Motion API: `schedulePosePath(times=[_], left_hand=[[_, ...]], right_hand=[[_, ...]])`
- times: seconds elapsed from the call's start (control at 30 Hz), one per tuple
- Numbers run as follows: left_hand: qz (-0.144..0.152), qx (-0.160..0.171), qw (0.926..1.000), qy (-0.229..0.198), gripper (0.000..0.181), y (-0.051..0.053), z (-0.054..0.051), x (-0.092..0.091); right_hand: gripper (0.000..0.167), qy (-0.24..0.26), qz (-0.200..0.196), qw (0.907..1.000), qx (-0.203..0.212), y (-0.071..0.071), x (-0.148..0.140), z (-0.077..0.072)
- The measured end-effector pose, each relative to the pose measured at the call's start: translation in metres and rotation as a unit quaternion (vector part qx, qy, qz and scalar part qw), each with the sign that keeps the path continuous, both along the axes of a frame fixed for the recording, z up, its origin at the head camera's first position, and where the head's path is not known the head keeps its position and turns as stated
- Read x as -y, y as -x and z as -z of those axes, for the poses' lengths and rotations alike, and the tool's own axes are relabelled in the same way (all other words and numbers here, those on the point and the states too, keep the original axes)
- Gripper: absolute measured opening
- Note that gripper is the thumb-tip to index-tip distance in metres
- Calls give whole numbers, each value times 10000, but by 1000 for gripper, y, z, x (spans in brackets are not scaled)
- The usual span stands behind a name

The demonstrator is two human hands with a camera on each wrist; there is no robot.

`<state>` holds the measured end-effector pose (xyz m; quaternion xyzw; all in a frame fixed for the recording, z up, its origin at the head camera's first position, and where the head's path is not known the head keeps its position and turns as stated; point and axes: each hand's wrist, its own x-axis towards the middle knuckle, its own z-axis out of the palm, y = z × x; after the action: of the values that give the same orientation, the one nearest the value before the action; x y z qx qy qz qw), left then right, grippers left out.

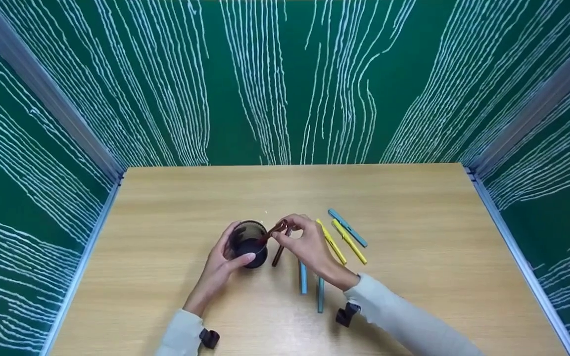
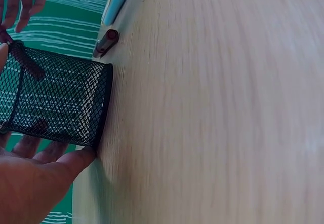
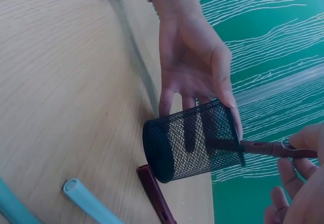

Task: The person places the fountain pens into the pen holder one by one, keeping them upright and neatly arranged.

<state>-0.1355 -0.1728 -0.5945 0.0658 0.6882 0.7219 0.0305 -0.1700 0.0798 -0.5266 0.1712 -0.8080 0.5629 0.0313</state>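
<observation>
My left hand [image 1: 218, 267] holds a black mesh pen cup [image 3: 197, 140], its fingers and thumb around the side. The cup stands upright on the table. Between thumb and fingertips my right hand [image 1: 309, 247] pinches a dark red pen [image 3: 260, 148] at the cup's mouth. The lower end of that pen is inside the cup and shows through the mesh in both wrist views. A second dark red pen [image 1: 279, 254] lies on the table just right of the cup, partly under the right hand.
Two yellow pens [image 1: 349, 241] and a blue pen [image 1: 347, 227] lie right of the right hand. Two more blue pens [image 1: 303, 278] lie nearer the front, partly hidden by that hand. Green panels [image 1: 295, 123] with white lines border the wooden table [image 1: 166, 207].
</observation>
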Motion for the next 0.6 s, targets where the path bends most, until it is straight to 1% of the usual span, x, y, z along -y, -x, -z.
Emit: schedulePosePath(times=[0.13, 0.33, 0.6], left_hand=[[25, 71, 10000, 23, 92, 1, -2, -1], [50, -30, 10000, 62, 90, 4, -2, -1], [12, 36, 10000, 54, 91, 1, -1, -1]], right_hand=[[8, -61, -18, 10000, -3, 1, -1, 1], [10, 0, -11, 10000, -53, 2, 1, 2], [10, -19, 57, 10000, -48, -3, 4, 5]])
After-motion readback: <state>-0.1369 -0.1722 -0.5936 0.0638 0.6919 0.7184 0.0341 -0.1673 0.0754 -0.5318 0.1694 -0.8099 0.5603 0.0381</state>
